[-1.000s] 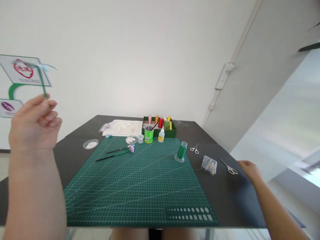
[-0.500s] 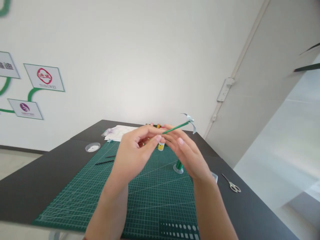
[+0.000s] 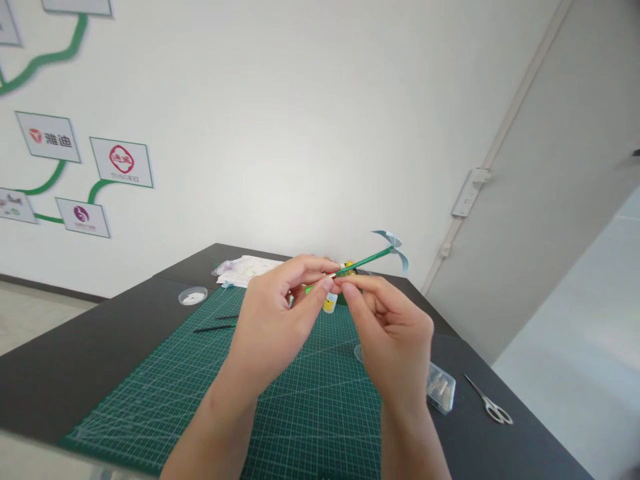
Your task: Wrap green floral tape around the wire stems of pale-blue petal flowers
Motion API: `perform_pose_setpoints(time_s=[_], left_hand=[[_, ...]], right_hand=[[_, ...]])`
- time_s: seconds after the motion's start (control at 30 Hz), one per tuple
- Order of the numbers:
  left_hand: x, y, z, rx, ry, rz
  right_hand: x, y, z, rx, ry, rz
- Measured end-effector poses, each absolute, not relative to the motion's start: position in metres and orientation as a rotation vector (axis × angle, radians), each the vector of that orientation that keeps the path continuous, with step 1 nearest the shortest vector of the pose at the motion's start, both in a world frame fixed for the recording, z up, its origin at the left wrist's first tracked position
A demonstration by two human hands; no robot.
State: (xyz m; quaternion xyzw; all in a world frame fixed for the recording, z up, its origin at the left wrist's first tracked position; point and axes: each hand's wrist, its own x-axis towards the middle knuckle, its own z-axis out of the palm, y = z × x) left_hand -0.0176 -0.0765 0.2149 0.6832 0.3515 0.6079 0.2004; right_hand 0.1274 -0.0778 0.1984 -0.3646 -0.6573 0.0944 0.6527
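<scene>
My left hand pinches a green-wrapped flower stem between thumb and fingers, above the mat. At the stem's far right end are pale blue petals, pointing up and down. The stem slants up to the right, and a bare, shiny bit shows by my left fingertips. My right hand is closed in a pinch just below the stem, its fingertips meeting those of the left. Whatever lies in that pinch is too small to make out. Behind the hands stands a small bottle with a yellow label.
A green cutting mat covers much of the black table. Scissors and a clear box lie at right. A round dish, black sticks and white paper are at left. My right hand mostly hides a clear disc's rim.
My right hand has gone from stretched fingers behind the stem to a closed pinch beside my left fingertips. It now covers the green thread spool. The view has shifted slightly left.
</scene>
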Motion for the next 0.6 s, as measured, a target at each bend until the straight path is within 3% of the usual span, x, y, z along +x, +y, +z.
perform_pose_setpoints(time_s=[0.13,0.6], left_hand=[[-0.019,-0.073,0.215,1.965,1.147,1.639],[-0.025,-0.073,0.208,2.511,1.212,0.936]], right_hand=[[0.141,-0.086,0.201,-0.876,-1.624,0.144],[0.192,-0.099,0.207,-0.625,-1.474,0.587]])
